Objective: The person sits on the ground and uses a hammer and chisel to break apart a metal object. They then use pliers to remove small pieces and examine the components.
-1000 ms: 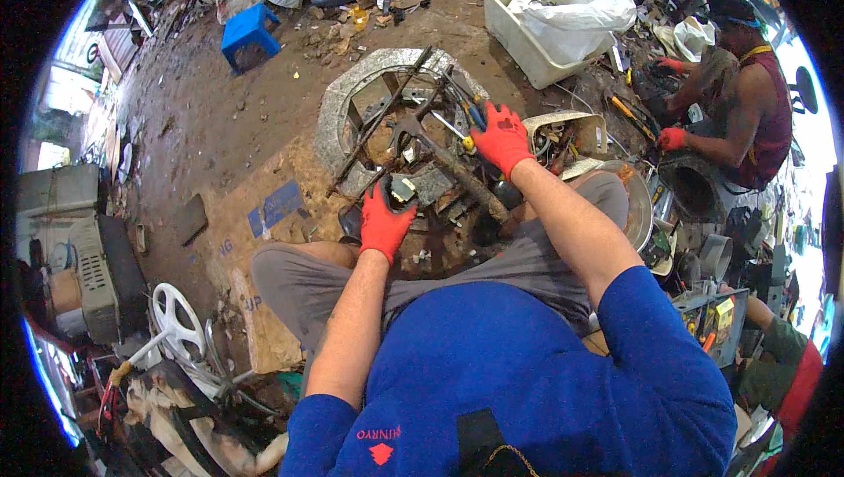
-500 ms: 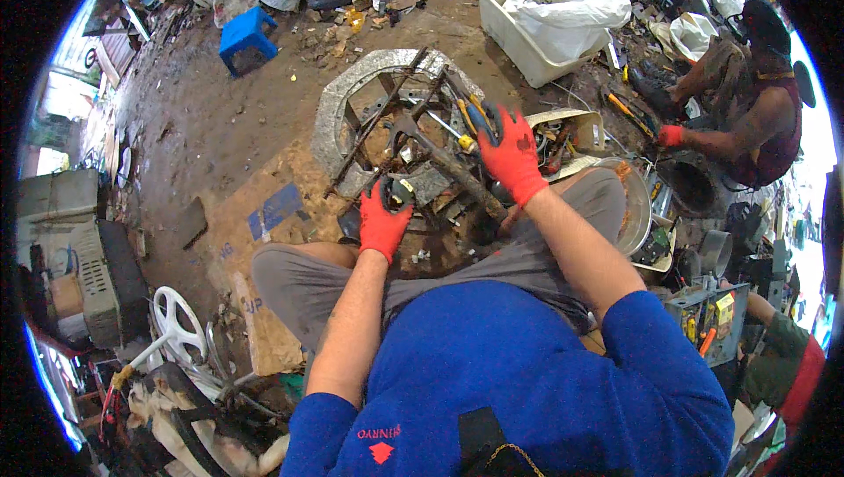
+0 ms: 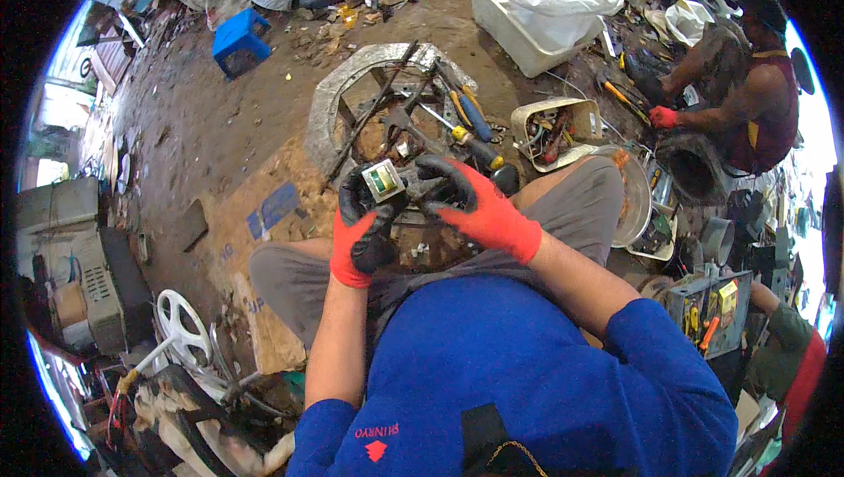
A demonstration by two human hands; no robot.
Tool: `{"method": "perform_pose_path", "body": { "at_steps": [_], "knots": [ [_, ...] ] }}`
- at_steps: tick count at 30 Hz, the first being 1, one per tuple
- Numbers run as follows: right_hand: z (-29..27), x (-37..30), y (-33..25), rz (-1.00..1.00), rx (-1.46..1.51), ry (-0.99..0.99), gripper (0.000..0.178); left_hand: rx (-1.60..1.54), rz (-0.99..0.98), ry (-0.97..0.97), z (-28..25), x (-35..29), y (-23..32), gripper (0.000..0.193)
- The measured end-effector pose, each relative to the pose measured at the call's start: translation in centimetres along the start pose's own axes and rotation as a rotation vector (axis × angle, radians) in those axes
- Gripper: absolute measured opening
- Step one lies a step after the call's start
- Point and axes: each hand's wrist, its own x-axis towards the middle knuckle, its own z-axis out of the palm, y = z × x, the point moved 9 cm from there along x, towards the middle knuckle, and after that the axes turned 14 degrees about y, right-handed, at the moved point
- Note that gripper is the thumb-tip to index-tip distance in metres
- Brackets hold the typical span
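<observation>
Red-gloved left hand (image 3: 355, 233): closed on a small square metal part (image 3: 383, 181), its green and pale face turned upward.
Right hand (image 3: 482, 209): open, fingers bent and thumb held apart, just beside the part.
Square part: raised in the left hand's fingertips, at the near side of a grey octagonal ring (image 3: 323, 116).
Ring: on the ground, a screwdriver (image 3: 479, 151) and a blue-handled tool (image 3: 476, 117) at its right side.
Cream container (image 3: 529, 115): right of the ring, wires and scrap inside.
Stool (image 3: 239, 43): blue, beyond the ring, to the left.
</observation>
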Motion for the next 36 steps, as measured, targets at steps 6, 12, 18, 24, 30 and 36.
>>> {"method": "perform_pose_path", "body": {
  "at_steps": [6,12,18,24,30,36],
  "knots": [
    [1.1,-0.4,-4.6,-0.154,-0.143,0.025,0.065,-0.06,-0.09,-0.064,2.1,-2.5,1.9,0.073],
    [1.4,-0.4,-5.7,-0.144,-0.069,-0.028,0.062,0.014,0.053,-0.042,1.8,-3.0,3.0,0.071],
    [1.5,-0.8,-4.3,-0.017,-0.006,-0.045,0.057,0.205,0.238,-0.016,1.5,-3.1,3.7,0.071],
    [2.1,-1.6,3.7,0.154,-0.105,-0.084,0.051,0.571,0.237,0.001,-0.8,-1.4,-0.3,0.067],
    [1.2,-2.3,6.3,0.244,-0.333,-0.06,0.046,0.852,0.31,0.102,-2.1,0.8,-1.8,0.065],
    [-0.8,-4.0,8.3,0.165,-0.502,-0.106,0.06,1.247,0.354,0.03,-2.0,5.2,-4.4,0.066]
  ]
}}
